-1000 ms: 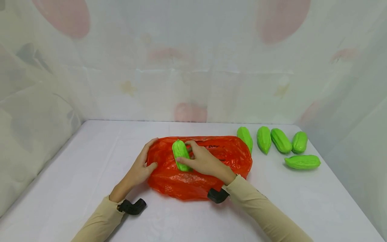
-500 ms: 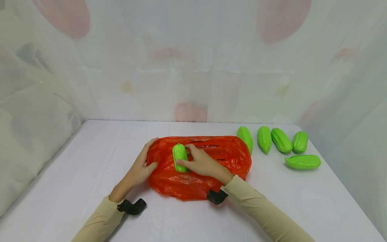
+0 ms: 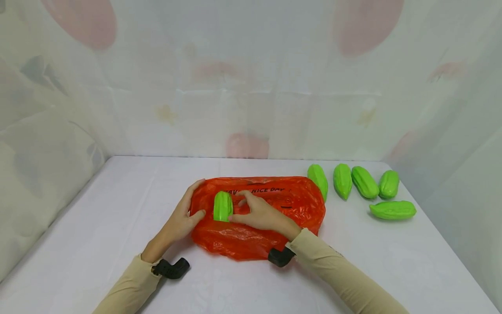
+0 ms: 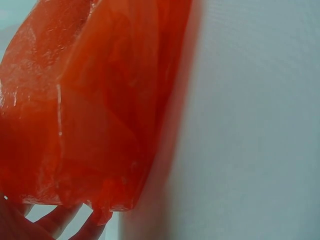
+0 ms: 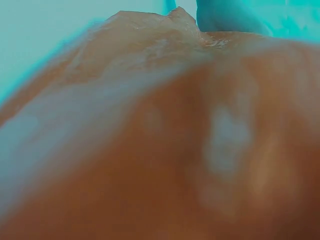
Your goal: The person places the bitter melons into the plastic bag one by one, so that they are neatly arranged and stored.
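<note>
A red plastic bag (image 3: 274, 235) with black lettering lies mouth towards the camera in the head view. My left hand (image 3: 181, 220) holds the bag's left edge, thumb at the mouth and fingers round the far side. In the left wrist view, fingers (image 4: 55, 220) show under the bag's rim. Inside the mouth rests a bright green, ridged vegetable shaped like a bitter gourd (image 3: 222, 206), its lower end hidden by the front film. My right hand (image 3: 260, 213) is over the opening just right of it, thumb and fingers parted with nothing between them. The right wrist view is mostly blurred.
Several more green ridged vegetables lie on the white table at the right, including one lying crosswise (image 3: 393, 210) and one partly behind the bag (image 3: 318, 176). A pale patterned cloth (image 3: 251, 87) encloses the back and sides.
The green vegetable has slipped from my right hand's grasp and now sits lower and further left inside the bag. My right fingers have spread. The left hand has stayed put.
</note>
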Available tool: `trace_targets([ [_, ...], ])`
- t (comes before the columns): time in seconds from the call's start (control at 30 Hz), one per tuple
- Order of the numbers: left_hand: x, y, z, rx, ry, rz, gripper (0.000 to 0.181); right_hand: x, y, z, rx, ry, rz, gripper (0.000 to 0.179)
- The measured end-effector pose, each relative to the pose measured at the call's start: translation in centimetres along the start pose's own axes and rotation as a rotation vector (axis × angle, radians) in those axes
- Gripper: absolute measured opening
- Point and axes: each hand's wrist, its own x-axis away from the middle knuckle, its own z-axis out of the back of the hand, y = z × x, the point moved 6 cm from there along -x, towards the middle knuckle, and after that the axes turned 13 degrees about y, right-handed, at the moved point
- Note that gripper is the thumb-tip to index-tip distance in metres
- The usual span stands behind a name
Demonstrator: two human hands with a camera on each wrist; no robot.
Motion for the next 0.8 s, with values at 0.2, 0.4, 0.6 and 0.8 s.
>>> trace_targets([
  [0.2, 0.0, -0.2, 0.0, 0.0, -0.001, -0.005, 0.075, 0.1, -0.2, -0.5, 0.027, -0.043, 0.044, 0.056],
  [0.4, 0.0, -0.2, -0.1, -0.004, 0.0, -0.009, 0.075, 0.2, -0.5, -0.8, 0.014, -0.088, 0.118, 0.048],
  [0.6, 0.0, -0.3, -0.1, -0.005, 0.001, -0.007, 0.076, 0.3, -0.6, 0.1, 0.009, -0.081, 0.122, 0.049],
  [0.8, 0.1, -0.4, -0.1, -0.013, 0.004, -0.017, 0.077, 0.8, -1.0, 1.8, -0.017, -0.041, 0.13, 0.048],
])
